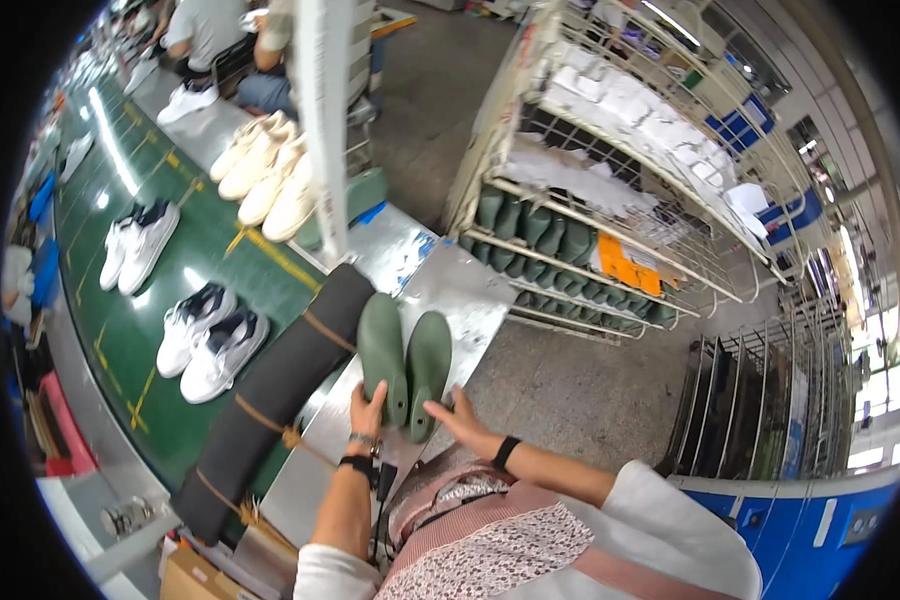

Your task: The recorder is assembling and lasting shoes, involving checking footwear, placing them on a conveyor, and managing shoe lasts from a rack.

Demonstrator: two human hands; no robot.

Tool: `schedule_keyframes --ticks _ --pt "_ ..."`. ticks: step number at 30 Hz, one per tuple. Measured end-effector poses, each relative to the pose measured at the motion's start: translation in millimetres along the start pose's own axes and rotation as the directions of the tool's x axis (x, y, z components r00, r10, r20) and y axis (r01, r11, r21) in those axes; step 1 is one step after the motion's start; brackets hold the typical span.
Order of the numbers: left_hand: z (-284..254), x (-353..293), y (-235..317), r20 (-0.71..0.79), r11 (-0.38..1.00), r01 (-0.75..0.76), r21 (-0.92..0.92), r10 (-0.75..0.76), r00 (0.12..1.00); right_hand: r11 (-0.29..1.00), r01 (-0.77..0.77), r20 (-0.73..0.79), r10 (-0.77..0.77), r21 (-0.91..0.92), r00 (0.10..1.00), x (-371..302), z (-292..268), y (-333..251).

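Two green shoe lasts stand side by side in front of me, toes pointing away, over the metal ledge beside the conveyor. My left hand (pixel 366 412) is closed on the heel end of the left shoe last (pixel 381 345), its thumb along the side. At the heel of the right shoe last (pixel 430 360), my right hand (pixel 458 420) grips with the thumb against it; the other fingers are mostly hidden. Left of them, a dark padded roll (pixel 285 405) tied with cord lies along the conveyor's edge.
White sneakers (pixel 210 340) ride in pairs on the green conveyor belt (pixel 110 345). Several cream shoes (pixel 270 180) sit farther up, by a white post (pixel 325 130). To the right, a wire rack (pixel 485 185) holds more green lasts and white pieces. Other people (pixel 210 40) sit at the far end.
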State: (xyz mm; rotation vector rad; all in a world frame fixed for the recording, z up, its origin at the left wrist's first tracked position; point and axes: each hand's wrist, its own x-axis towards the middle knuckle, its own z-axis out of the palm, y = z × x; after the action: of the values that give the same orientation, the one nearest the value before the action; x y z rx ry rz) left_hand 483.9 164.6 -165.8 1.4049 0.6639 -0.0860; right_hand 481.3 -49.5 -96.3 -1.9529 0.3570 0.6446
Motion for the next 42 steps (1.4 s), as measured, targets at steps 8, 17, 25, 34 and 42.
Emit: schedule_keyframes --ticks 8,17,25,34,42 --pt "106 -101 43 0.023 0.96 0.118 -0.254 -0.116 0.993 0.975 0.083 0.243 -0.133 0.207 0.961 -3 -110 -13" --pt "292 -117 140 0.407 0.963 -0.203 0.178 0.116 0.906 0.825 -0.269 0.488 -0.01 0.498 0.873 -5 -360 -8" --pt "542 -53 168 0.62 0.608 -0.461 0.646 -0.067 0.782 0.867 -0.312 -0.106 0.379 0.389 0.919 83 -541 48" --pt "656 29 124 0.662 0.181 -0.654 0.734 0.025 0.749 0.96 0.225 -0.366 -0.273 -0.169 0.89 295 -575 95" --pt "572 -14 95 0.618 0.565 -0.5 0.656 -0.022 0.786 0.889 0.265 -0.286 -0.16 0.375 0.945 386 -572 133"
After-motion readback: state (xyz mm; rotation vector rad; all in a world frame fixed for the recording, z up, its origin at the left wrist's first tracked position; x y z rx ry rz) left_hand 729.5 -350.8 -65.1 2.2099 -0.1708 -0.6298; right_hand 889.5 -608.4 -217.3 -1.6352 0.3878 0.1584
